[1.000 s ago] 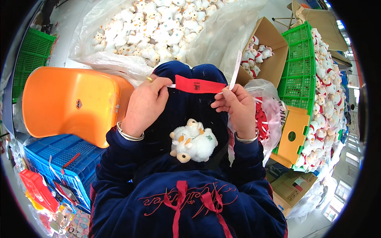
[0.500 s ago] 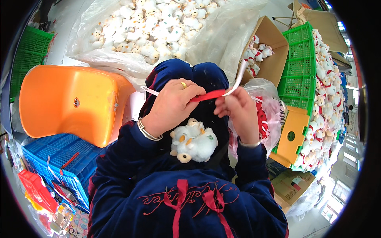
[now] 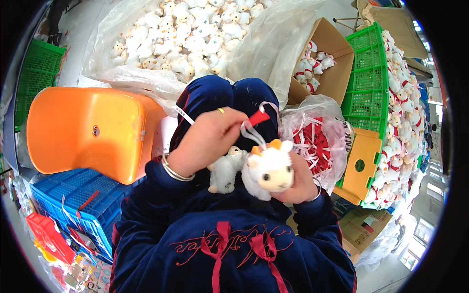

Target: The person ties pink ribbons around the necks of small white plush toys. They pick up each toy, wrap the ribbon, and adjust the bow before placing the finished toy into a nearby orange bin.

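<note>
My left hand (image 3: 215,136) is closed in a pinch on a red fabric strip (image 3: 258,117) with white ribbon ends, over my knees. One white end sticks out to the left of this hand, and another curls down toward a toy. In my right hand (image 3: 301,181) is a white plush goat (image 3: 267,168) with orange horns and a cream face, gripped around its side and back and held up toward me. A second white plush toy (image 3: 226,171) lies on my lap, partly covered by the raised one and my left hand.
Ahead lies a large clear plastic sheet heaped with white plush toys (image 3: 195,36). To the right are a clear bag of red strips (image 3: 315,141), a cardboard box (image 3: 337,56) and a green crate (image 3: 364,73). Left stand an orange chair (image 3: 88,127) and blue crate (image 3: 73,195).
My right hand has let go of the strip's white end, moved down and lifted one plush goat off my lap. My left hand still pinches the strip, whose red part now tilts upward.
</note>
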### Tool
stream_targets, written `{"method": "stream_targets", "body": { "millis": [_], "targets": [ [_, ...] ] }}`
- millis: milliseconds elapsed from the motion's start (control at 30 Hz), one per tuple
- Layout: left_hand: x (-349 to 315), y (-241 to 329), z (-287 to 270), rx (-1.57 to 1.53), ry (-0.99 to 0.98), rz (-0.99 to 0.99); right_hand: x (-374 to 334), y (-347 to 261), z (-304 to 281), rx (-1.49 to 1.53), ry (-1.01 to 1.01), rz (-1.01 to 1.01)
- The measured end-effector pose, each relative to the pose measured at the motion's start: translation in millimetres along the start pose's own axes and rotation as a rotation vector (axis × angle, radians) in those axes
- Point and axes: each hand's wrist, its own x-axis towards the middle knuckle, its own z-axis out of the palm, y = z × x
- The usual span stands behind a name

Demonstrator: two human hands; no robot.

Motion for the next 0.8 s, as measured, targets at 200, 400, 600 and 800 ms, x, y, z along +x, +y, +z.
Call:
{"method": "stream_targets", "body": {
  "millis": [200, 400, 600, 800],
  "targets": [
    [-6.7, 5.8, 11.4, -0.066, -0.124, 0.096, 2.2, 21.0, -12.8, -0.046, 0.056, -0.101],
    [-17.3, -9.8, 12.7, -0.265, -0.152, 0.093, 20.2, 15.0, -4.0, 0.021, 0.059, -0.173],
    [-27.7, 1.8, -4.3, -0.527, -0.299, -0.084, 29.5, 17.6, 7.4, 0.004, 0.082, -0.138],
    [-33.4, 1.2, 2.6, -0.681, -0.181, -0.430, 37.2, 19.7, 11.3, -0.066, 0.265, -0.167]
  ]
}}
